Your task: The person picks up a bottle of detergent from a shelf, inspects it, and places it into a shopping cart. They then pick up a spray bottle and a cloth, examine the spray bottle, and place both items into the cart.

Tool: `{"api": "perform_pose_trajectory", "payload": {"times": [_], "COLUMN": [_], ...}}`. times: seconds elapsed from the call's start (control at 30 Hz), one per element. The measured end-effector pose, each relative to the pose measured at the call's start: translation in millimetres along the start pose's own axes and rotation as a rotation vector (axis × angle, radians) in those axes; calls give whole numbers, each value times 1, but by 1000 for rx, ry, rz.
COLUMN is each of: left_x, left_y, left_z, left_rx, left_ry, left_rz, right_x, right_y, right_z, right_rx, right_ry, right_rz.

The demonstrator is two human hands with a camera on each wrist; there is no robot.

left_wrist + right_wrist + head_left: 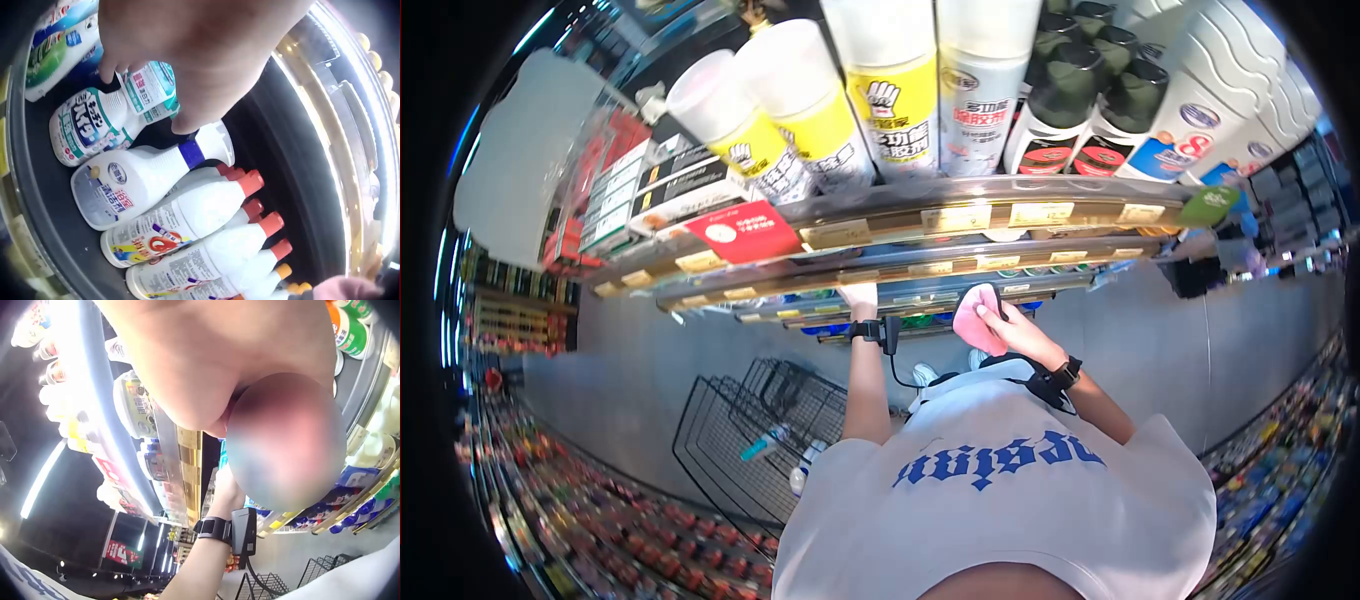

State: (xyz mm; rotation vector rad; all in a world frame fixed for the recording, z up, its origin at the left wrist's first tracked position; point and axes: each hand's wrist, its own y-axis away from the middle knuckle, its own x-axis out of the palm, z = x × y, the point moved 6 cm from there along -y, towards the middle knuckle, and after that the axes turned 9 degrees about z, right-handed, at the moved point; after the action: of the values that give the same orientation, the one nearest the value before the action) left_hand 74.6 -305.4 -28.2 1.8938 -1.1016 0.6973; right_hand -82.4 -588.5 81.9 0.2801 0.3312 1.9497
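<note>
My left hand (860, 294) reaches into a lower shelf. In the left wrist view, its fingers and thumb grip the top of a white spray bottle (86, 128) with a green and dark blue label; the hand hides the spray head. A teal-and-white tag (147, 87) shows below the palm. Right beside it stands a white spray bottle with a purple collar (115, 187). My right hand (1028, 338) holds a flat, rounded pink thing with a dark edge (976, 322) in front of the body, thumb on top. A blurred patch covers much of it in the right wrist view.
White bottles with red caps (206, 206) stand close along the same shelf. Spray cans (890, 100) line the upper shelf, whose edge (880, 215) overhangs the hands. On the floor at left is a black wire basket (730, 450) with a few bottles inside.
</note>
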Motion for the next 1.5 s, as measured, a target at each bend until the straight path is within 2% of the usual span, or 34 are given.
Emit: {"api": "perform_pose_trajectory", "payload": {"times": [0.03, 0.1, 0.13, 0.3, 0.37, 0.43, 0.5, 0.53, 0.57, 0.63, 0.7, 0.73, 0.8, 0.97, 1.23, 1.3, 1.33, 1.43, 1.5], "left_x": [0, -18, -25, -69, -56, 2, 12, 8, 28, -4, 5, 21, 15, 16, 23, 38, 39, 45, 47], "left_y": [-1, -21, -28, -65, -50, 6, 11, 12, 38, 34, 51, 65, 68, 84, 120, 137, 140, 165, 177], "left_z": [-4, 0, 5, 14, 7, -15, -21, -23, -36, -41, -51, -63, -68, -83, -93, -100, -98, -112, -121], "left_rx": [92, -42, -62, 26, 34, -89, 67, 145, 150, 606, 365, 342, 344, 302, 416, 378, 303, 359, 341], "left_ry": [-223, 96, 95, -240, -303, 147, 54, -102, -95, -918, -836, -953, -942, -964, -998, -914, -849, -992, -975], "left_rz": [78, -60, -49, 58, 74, 105, 505, 581, 383, 345, 286, 295, 300, 307, 416, 429, 472, 506, 531], "right_x": [3, 10, 14, 33, 40, 44, 51, 52, 55, 60, 69, 72, 77, 83, 82, 73, 71, 63, 58], "right_y": [3, 9, 7, 16, 22, 25, 23, 22, 22, 18, 16, 15, 14, 7, -4, -9, -12, -14, -19], "right_z": [1, 4, -1, -1, -2, 1, -1, -4, -9, -17, -10, -7, -6, -11, -27, -22, -14, 6, 11], "right_rx": [-3, 14, -31, 50, 100, 112, 130, 150, 170, 151, 175, 178, 249, 266, 287, 125, 64, 50, 52], "right_ry": [-6, 10, 0, -46, -96, -66, -40, -45, -51, -49, -35, -36, -3, 20, 11, -95, -146, -150, -154], "right_rz": [-31, -87, -89, -140, -151, -161, -149, -142, -133, -163, -141, -127, -87, -59, -27, -174, -139, -156, -121]}}
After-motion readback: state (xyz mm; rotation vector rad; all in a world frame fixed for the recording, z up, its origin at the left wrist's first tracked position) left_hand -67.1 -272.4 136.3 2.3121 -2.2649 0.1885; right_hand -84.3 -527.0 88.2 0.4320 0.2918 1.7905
